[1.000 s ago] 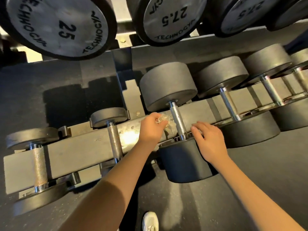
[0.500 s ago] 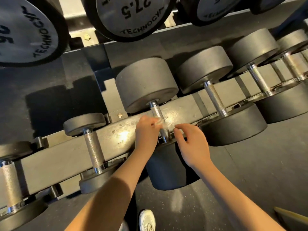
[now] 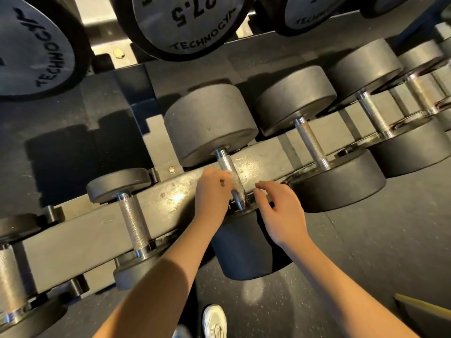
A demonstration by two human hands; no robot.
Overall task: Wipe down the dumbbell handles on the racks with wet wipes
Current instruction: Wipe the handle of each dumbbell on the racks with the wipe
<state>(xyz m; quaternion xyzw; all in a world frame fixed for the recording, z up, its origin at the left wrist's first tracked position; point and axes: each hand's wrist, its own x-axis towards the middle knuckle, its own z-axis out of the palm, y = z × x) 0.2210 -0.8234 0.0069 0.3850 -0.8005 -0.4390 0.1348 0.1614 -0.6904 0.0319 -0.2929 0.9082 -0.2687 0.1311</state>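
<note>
Your left hand (image 3: 212, 191) pinches a crumpled wet wipe (image 3: 231, 179) against the knurled handle (image 3: 228, 167) of the large dumbbell straight ahead of it, with the fingers curled round the wipe on the handle's left side. The handle's long axis runs away from you and leans a little left at its far end. It goes from the near head (image 3: 244, 247) below your wrist to the far head (image 3: 210, 123) beyond your fingertips. The stroke left to make, as I judge it, follows that line forward of your hand, where bare knurling shows. Your right hand (image 3: 280, 208) sits just right of the handle's near end, fingers loosely curled and holding nothing. I cannot tell whether its fingertips touch the collar. The left hand is nearer the steel, and it carries the wipe. The rack rail (image 3: 73, 237) cradles the whole row. A smaller dumbbell's handle (image 3: 134, 223) lies well to the left of your left hand, and the next large handle (image 3: 312, 145) lies beyond and right of your right hand. Both run roughly parallel to this one.
</note>
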